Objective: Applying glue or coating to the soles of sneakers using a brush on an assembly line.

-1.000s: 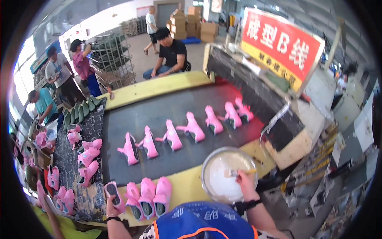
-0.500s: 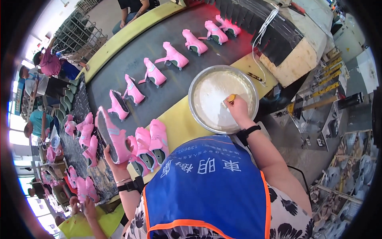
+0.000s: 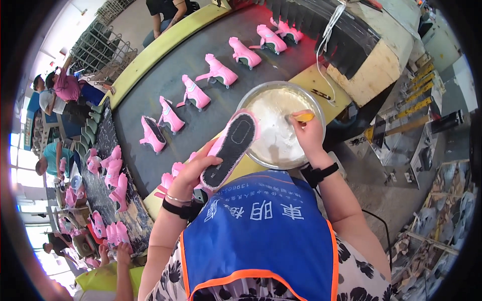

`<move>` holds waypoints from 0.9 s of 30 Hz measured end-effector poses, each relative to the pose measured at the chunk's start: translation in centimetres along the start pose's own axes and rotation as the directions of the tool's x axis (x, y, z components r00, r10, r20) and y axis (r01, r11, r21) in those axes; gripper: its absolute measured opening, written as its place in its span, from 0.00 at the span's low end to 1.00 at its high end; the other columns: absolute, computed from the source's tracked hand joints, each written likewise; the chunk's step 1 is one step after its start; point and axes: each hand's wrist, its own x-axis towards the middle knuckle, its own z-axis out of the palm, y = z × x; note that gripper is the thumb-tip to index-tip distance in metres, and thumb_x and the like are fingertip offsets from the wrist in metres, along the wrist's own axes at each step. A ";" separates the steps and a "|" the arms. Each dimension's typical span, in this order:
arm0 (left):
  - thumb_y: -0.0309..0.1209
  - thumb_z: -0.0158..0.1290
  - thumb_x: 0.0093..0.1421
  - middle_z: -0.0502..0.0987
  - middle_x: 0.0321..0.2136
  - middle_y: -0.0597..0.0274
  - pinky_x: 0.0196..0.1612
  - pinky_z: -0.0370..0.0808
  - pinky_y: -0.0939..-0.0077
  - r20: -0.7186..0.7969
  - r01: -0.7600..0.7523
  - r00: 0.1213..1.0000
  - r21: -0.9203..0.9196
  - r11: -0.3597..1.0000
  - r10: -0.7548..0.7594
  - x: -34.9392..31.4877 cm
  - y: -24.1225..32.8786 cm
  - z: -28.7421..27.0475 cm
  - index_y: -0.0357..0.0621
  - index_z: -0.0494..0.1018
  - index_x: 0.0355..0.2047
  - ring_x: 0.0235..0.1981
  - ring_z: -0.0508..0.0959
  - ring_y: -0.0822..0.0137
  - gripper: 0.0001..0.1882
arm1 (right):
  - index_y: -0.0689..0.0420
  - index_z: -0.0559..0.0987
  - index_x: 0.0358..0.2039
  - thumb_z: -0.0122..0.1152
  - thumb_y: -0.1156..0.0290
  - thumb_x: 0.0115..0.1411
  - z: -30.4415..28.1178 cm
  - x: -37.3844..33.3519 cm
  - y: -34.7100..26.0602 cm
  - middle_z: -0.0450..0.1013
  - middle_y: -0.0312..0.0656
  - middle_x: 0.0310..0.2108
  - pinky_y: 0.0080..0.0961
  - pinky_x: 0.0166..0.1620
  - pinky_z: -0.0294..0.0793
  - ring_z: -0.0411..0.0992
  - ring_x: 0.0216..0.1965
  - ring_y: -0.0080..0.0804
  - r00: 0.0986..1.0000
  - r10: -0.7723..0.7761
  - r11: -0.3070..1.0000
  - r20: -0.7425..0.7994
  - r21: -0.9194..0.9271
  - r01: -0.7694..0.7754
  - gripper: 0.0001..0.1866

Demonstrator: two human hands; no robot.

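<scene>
My left hand (image 3: 190, 171) is closed around a pink shoe upper (image 3: 230, 148), turned so its dark, stitched underside faces up. Its far end reaches the near-left rim of a wide metal bowl (image 3: 246, 98) holding white liquid (image 3: 268, 111). Over the bowl's right half, my right hand (image 3: 310, 136) grips a brush by its yellow handle (image 3: 304, 117); the bristles are hard to make out. More pink shoe uppers (image 3: 176, 169) stand just beyond my left hand, partly hidden by it.
A dark conveyor belt (image 3: 150, 108) carries a row of pink uppers toward a red-lit, flap-covered opening (image 3: 301, 25). A yellow ledge (image 3: 336, 93) runs under the bowl. At left, further uppers (image 3: 114, 163) lie on a worn table near co-workers. Tools (image 3: 416, 123) hang at right.
My left hand has brought the upper rightward to the bowl and turned its underside up. My right hand has shifted slightly right and up with the brush.
</scene>
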 end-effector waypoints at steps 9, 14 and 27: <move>0.30 0.51 0.61 0.74 0.54 0.54 0.50 0.78 0.79 0.201 0.308 0.934 -0.036 0.951 -0.295 3.9 1.8 1.0 0.38 0.56 0.68 0.47 0.79 0.72 0.35 | 0.51 0.83 0.34 0.70 0.70 0.53 -2.5 -0.2 -4.3 0.78 0.37 0.32 0.35 0.46 0.67 0.75 0.38 0.39 0.944 -0.327 0.945 0.029 -0.009 0.328 0.07; 0.28 0.50 0.61 0.75 0.52 0.54 0.47 0.79 0.79 0.226 0.319 0.925 -0.024 0.947 -0.306 4.6 2.3 1.9 0.37 0.55 0.68 0.44 0.80 0.74 0.35 | 0.47 0.83 0.35 0.69 0.69 0.55 -2.4 -0.5 -7.1 0.79 0.30 0.34 0.33 0.52 0.62 0.75 0.41 0.29 0.899 -0.406 0.913 0.164 0.120 0.390 0.07; 0.29 0.48 0.62 0.74 0.55 0.55 0.51 0.77 0.78 0.316 0.417 0.884 -0.199 0.887 -0.345 3.4 1.8 0.5 0.35 0.55 0.69 0.48 0.79 0.72 0.35 | 0.50 0.82 0.32 0.68 0.70 0.54 -2.0 0.4 -5.5 0.76 0.34 0.30 0.31 0.47 0.66 0.75 0.38 0.34 0.897 -0.412 0.909 0.161 0.134 0.394 0.05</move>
